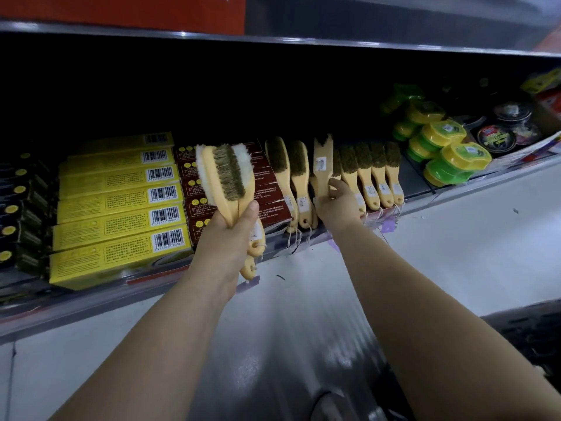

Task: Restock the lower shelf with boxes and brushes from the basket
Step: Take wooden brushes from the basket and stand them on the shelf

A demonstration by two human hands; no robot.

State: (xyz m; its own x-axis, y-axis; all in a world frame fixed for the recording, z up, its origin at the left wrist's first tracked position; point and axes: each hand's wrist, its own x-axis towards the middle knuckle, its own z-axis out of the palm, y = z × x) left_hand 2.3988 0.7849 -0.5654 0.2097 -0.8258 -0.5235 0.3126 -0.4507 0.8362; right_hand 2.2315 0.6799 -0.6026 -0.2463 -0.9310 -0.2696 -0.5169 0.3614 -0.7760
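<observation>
My left hand (232, 230) grips a bunch of wooden-handled brushes (226, 180) by their handles, held in front of the lower shelf (91, 302); brown and white bristles face me. My right hand (338, 205) holds the handle of one wooden brush (322, 165) standing upright with its back towards me, in the row of brushes (368, 174) on the shelf. Two more brushes (290, 174) lie left of it. Yellow boxes (121, 208) and dark red boxes (197, 192) are stacked on the shelf's left part. The basket is hard to make out.
Green and yellow round tubs (440, 141) and dark round tins (498, 138) fill the shelf's right end. Black boxes (18, 208) stand at the far left. An upper shelf edge (273, 41) overhangs. Pale floor (455, 238) lies below, with a dark object (534, 332) at the lower right.
</observation>
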